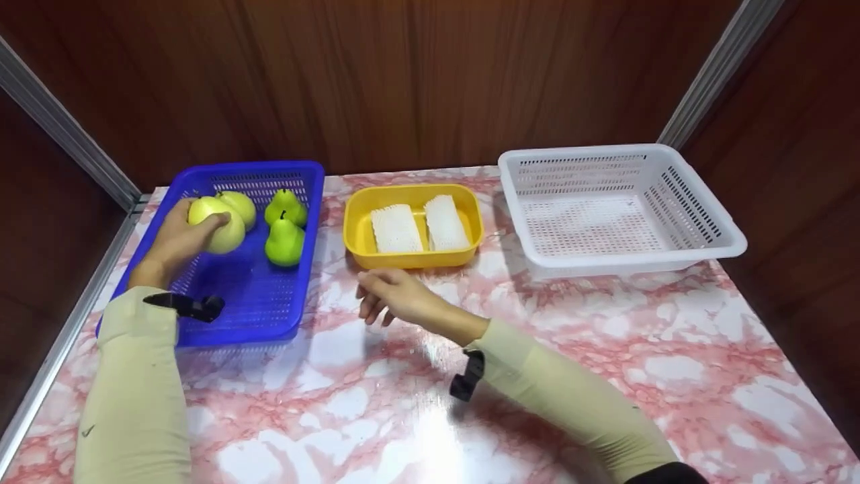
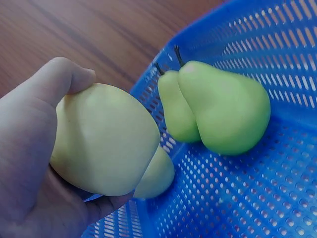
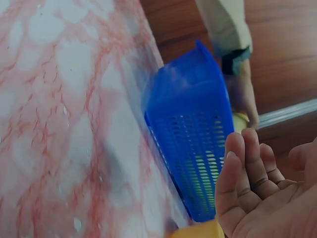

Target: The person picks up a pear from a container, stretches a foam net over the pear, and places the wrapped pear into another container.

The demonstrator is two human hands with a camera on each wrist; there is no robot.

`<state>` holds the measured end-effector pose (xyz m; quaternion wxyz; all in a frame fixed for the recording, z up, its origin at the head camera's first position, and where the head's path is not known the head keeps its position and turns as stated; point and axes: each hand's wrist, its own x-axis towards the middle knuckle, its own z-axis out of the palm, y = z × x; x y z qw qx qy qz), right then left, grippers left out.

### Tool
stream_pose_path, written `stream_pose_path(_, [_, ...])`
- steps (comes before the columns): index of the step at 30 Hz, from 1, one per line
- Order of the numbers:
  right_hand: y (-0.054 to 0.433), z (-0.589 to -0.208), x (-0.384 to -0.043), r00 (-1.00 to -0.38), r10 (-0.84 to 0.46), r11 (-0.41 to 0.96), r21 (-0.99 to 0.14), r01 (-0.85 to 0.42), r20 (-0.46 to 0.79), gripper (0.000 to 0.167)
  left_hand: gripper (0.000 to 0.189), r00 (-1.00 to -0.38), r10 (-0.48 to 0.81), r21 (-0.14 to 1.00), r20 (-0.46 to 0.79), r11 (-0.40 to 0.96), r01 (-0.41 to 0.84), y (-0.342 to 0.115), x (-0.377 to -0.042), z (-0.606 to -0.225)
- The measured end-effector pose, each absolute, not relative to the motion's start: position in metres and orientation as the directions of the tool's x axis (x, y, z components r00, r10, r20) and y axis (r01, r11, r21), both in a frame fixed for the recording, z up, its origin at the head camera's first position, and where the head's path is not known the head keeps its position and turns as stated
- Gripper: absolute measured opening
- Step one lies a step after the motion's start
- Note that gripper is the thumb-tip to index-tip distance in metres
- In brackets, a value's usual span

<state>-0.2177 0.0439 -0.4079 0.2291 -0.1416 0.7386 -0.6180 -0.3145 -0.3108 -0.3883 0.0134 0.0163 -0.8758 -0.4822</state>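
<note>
My left hand (image 1: 181, 235) grips a round yellow pear (image 1: 225, 230), thumb across its near side, over the left part of the blue basket (image 1: 248, 312). A second round yellow pear (image 1: 240, 207) sits right behind the held one and is partly hidden by it. Two green pears (image 1: 285, 243) stand close together along the basket's right wall; in the left wrist view these green pears (image 2: 230, 109) overlap. My right hand (image 1: 403, 296) hovers over the table just in front of the yellow tub (image 1: 413, 259), fingers loosely bent and holding nothing.
Two white foam net sleeves (image 1: 396, 228) lie in the yellow tub. A white perforated basket (image 1: 631, 259) stands at the right with nothing in it. The marbled table (image 1: 322, 423) is closed in by a brown wood-grain panel (image 1: 403, 87) behind and others at the sides.
</note>
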Motion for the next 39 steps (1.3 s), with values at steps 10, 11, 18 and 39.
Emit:
stream_pose_path(10, [0.076,-0.397,-0.211,-0.884,-0.460,0.129,-0.991,0.033,-0.089,0.032,0.066,-0.993,0.027,0.826,0.115,0.553,0.110,-0.285,-0.292,-0.373])
stream_pose_path(11, [0.077,-0.396,-0.210,-0.887,-0.454,0.117,-0.993,0.031,-0.081,0.032,0.066,-0.992,0.036,0.832,0.119,0.542,0.119,-0.282,-0.289,-0.370])
stream_pose_path(18, [0.085,-0.393,-0.207,-0.927,-0.367,0.010,-0.997,0.073,-0.071,0.022,0.058,-0.980,0.109,0.856,0.167,0.477,0.199,-0.248,-0.266,-0.355])
stream_pose_path(39, [0.097,-0.377,-0.193,-0.973,-0.221,-0.132,-0.991,-0.038,0.067,0.044,0.050,-0.954,0.253,0.927,0.162,0.293,0.235,-0.161,-0.191,-0.352])
